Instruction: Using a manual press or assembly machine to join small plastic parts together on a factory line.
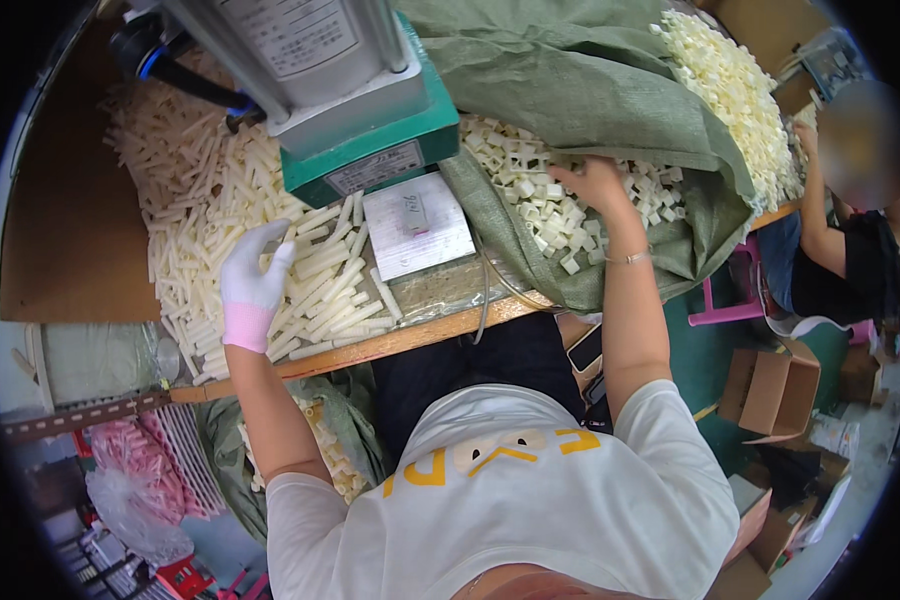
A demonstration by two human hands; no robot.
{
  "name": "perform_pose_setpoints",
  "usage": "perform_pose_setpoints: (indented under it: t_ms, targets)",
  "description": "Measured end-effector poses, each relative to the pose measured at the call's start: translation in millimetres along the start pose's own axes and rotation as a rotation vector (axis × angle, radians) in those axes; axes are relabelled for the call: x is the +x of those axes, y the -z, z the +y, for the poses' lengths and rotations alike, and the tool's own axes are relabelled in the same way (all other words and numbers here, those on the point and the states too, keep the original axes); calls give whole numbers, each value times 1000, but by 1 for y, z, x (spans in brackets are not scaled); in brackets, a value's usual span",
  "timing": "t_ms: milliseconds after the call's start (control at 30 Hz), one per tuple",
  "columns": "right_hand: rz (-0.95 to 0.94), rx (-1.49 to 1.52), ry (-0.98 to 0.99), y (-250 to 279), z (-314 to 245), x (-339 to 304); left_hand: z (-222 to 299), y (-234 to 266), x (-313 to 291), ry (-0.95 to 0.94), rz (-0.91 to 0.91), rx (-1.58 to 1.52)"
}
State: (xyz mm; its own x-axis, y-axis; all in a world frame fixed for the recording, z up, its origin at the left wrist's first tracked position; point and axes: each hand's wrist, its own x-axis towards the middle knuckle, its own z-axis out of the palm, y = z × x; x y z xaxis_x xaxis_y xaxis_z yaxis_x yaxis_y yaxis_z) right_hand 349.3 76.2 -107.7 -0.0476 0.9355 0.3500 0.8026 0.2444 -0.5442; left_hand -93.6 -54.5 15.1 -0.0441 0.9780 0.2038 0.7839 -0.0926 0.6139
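My left hand point(255, 275), in a white glove with a pink cuff, is over a heap of cream plastic tubes point(320, 275). Its thumb and fingers are apart in a curve, and I see nothing between them. My bare right hand point(598, 185) reaches into a green woven sack point(590, 95), among small white square plastic pieces point(540, 205). One digit stretches out to the left; the other fingertips are partly hidden, and no held piece shows. Between my hands stands a press machine point(370, 150) with a green body above a pale metal block point(420, 235).
The wooden bench edge point(450, 325) runs in front of me. A cable point(486, 290) hangs over it. Below left is a sack of cream parts point(335, 450). Another person point(850, 240) sits at the far right, near a heap of small cream pieces point(720, 80). Cardboard boxes point(770, 390) stand on the floor.
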Motion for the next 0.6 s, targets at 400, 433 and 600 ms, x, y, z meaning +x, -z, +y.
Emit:
perform_pose_setpoints:
  t_ms: [400, 433, 600]
  targets:
    - [-112, 535, -204, 187, -58, -115, -39, -74, 52, -383, 117, 587]
    - [-159, 579, -290, 207, -44, -139, -64, -79, 58, -343, 40, 613]
    - [72, 913, -773, 218, 93, -270, -63, -87, 53, -287, -86, 570]
